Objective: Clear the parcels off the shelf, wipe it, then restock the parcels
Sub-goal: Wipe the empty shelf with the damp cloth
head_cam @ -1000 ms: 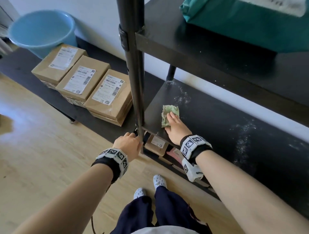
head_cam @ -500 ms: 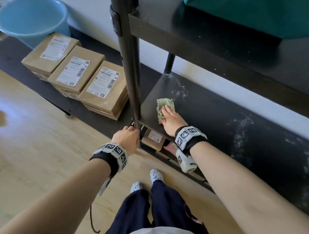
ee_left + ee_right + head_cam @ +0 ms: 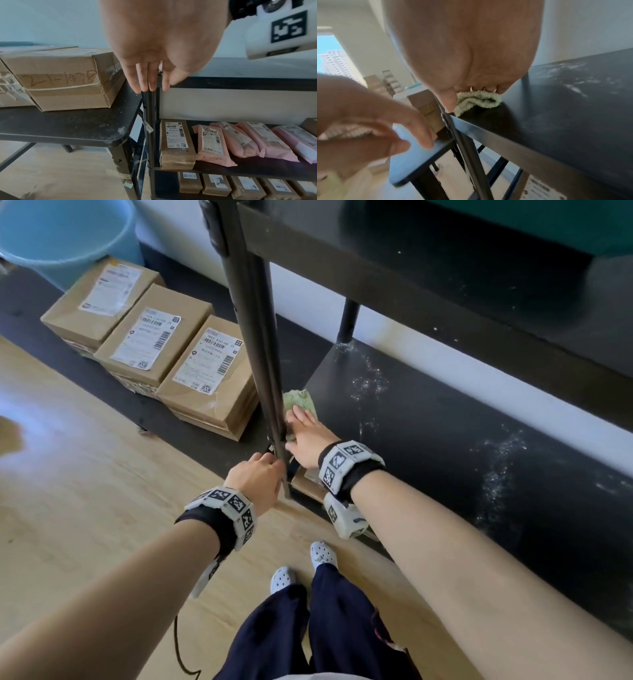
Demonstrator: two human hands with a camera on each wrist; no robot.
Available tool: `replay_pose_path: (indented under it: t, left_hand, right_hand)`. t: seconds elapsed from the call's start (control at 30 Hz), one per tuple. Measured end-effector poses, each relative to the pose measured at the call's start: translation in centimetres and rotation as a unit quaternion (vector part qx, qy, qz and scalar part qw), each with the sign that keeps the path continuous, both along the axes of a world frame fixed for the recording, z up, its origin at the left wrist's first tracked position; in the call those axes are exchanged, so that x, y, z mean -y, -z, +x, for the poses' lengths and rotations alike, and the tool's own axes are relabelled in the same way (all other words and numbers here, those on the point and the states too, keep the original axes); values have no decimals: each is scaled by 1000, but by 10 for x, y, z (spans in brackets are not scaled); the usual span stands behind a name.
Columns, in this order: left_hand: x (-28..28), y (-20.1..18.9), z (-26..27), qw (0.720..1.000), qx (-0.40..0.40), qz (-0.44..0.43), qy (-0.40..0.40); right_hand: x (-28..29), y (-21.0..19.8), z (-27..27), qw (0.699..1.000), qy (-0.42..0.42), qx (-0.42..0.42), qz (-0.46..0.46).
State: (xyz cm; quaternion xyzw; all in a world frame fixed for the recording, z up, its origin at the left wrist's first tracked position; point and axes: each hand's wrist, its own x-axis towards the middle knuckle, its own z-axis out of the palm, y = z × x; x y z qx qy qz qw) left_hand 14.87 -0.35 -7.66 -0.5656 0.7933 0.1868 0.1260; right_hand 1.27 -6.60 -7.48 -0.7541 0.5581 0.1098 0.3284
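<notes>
My right hand [image 3: 303, 429] lies flat on a crumpled green cloth [image 3: 302, 402] and presses it onto the black middle shelf [image 3: 428, 446], at its near left corner against the shelf post [image 3: 253, 337]. In the right wrist view the cloth [image 3: 477, 100] bulges out under the fingers. White dust [image 3: 500, 470] streaks the shelf further right. My left hand [image 3: 257, 477] rests against the post, with its fingers [image 3: 144, 81] pointing down along it and holding nothing. Three brown labelled parcels [image 3: 161, 340] sit in a row on a low black table [image 3: 68, 128] to the left.
A blue bucket [image 3: 61, 231] stands behind the parcels. A teal parcel [image 3: 548, 220] lies on the upper shelf. On the shelves below are a brown box [image 3: 176, 144], pink mailers [image 3: 248, 140] and more brown boxes. The floor is light wood.
My right hand has slid the cloth leftward along the shelf to the corner by the post. The left hand has stayed at the post.
</notes>
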Motion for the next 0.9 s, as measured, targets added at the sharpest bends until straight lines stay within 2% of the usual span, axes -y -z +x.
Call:
replay_pose_path:
  t: [0.17, 0.27, 0.37, 0.53, 0.67, 0.8, 0.9]
  left_hand:
    - [3, -10, -14, 1000, 18, 4, 4]
    - [8, -14, -26, 999, 28, -7, 24]
    - [11, -17, -35, 999, 33, -14, 30]
    - [12, -16, -34, 999, 16, -21, 18]
    - [13, -14, -30, 999, -1, -29, 30]
    - [15, -14, -32, 998, -6, -36, 41]
    - [15, -14, -37, 998, 4, -29, 47]
  right_hand:
    - [-82, 8, -45, 998, -15, -39, -51]
    - [-105, 9, -62, 997, 16, -45, -57]
    - [-96, 10, -54, 994, 40, -8, -97]
    - [-62, 20, -51, 995, 58, 17, -85]
    - [-43, 11, -97, 982, 166, 25, -84]
    - [-59, 12, -135, 973, 217, 1, -77]
    - [-81, 14, -120, 977, 193, -8, -95]
